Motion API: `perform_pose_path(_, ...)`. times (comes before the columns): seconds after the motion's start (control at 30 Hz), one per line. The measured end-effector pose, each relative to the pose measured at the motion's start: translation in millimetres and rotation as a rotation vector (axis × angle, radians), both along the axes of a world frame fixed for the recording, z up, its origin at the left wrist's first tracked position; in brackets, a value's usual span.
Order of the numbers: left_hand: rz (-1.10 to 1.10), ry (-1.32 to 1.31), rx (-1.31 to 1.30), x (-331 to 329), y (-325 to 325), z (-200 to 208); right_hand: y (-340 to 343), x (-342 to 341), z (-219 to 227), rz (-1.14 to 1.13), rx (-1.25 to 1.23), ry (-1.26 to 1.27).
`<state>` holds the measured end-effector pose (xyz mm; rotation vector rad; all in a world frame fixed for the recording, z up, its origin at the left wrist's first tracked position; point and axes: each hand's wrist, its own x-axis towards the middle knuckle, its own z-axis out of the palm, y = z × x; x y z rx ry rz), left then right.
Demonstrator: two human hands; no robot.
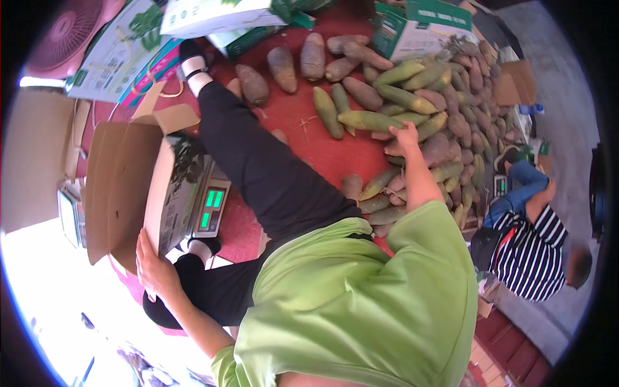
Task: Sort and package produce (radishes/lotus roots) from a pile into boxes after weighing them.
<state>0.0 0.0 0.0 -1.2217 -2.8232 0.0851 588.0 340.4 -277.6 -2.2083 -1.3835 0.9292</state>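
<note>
My right hand [406, 137] reaches out to the pile, its fingers closed around one end of a long green radish [369, 120]. Under and around that radish lie more green radishes [327, 113] and reddish-brown roots [362, 93]. At the left, my left hand [155, 267] grips the near edge of an open cardboard box [122, 184], its flaps spread. The box stands on a digital scale [211, 205] with a lit green display. Its inside is mostly hidden from here.
Roots spread over the red floor covering [316, 151], heaped at right. Printed cartons [222, 16] stand at the far side, a pink fan [64, 35] far left. Another scale [69, 216] stands left. At right sits a person in a striped shirt [532, 258]. My legs stretch between box and pile.
</note>
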Motion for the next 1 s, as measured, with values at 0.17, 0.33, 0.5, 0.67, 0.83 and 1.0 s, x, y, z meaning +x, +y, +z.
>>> perform_pose_path(0.17, 0.034, 0.019, -0.034, 18, -1, 5, -17, -86, 82, -0.212, -0.206, 0.273)
perform_pose_path(0.33, -0.001, 0.08, -0.005, 9, 0, 9, 9, -148, 102, 0.247, 0.075, -0.169)
perform_pose_path(0.5, -0.016, 0.075, -0.014, 8, -6, 11, 16, -242, 178, 0.771, 0.606, -0.379)
perform_pose_path(0.67, -0.044, 0.104, 0.007, 3, -9, 9, 30, -295, 267, 0.735, 0.756, 0.142)
perform_pose_path(0.83, -0.055, 0.107, 0.042, 3, -12, 12, 1, -373, 368, 0.837, 0.908, 0.534)
perform_pose_path(1.0, -0.081, 0.091, 0.111, 4, -14, 11, -32, -453, 390, 1.055, 0.729, 0.844)
